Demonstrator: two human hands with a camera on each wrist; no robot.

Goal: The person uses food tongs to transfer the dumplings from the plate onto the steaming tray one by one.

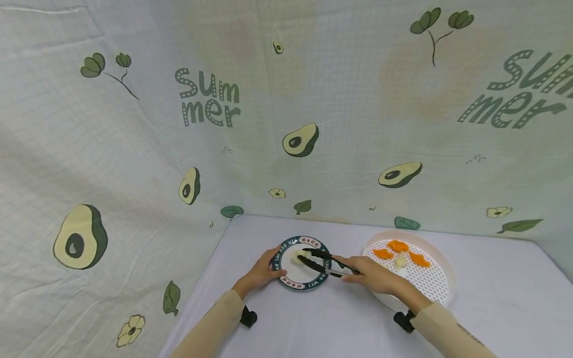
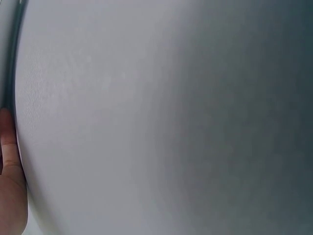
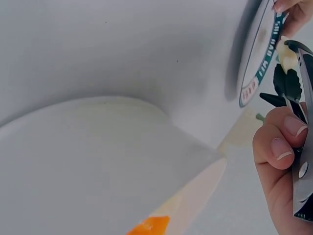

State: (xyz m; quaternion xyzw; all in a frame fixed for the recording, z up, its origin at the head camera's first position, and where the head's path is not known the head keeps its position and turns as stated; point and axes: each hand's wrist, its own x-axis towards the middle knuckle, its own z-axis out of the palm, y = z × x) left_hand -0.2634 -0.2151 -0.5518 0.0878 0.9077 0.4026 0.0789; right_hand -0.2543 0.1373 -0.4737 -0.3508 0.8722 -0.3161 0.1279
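My left hand [image 1: 264, 268] holds the left edge of a round plate [image 1: 293, 281], which is white with a dark green lettered rim. In the left wrist view a finger [image 2: 9, 152] lies along a dark edge. A pair of tongs [image 1: 333, 272] with black tips and a metal body is gripped in my right hand [image 1: 369, 274]. The tong tips reach over the plate at a pale yellowish chunk of food [image 3: 287, 55]; they look to be around it in the right wrist view. Its exact kind cannot be told.
To the right stands a round white perforated tray [image 1: 443, 253] with a pinkish rim. Several orange pieces [image 1: 397, 245] and a pale piece [image 1: 400, 261] lie in it. A cloth printed with avocados [image 1: 301, 140] hangs behind the white table [image 1: 322, 323] and at its left.
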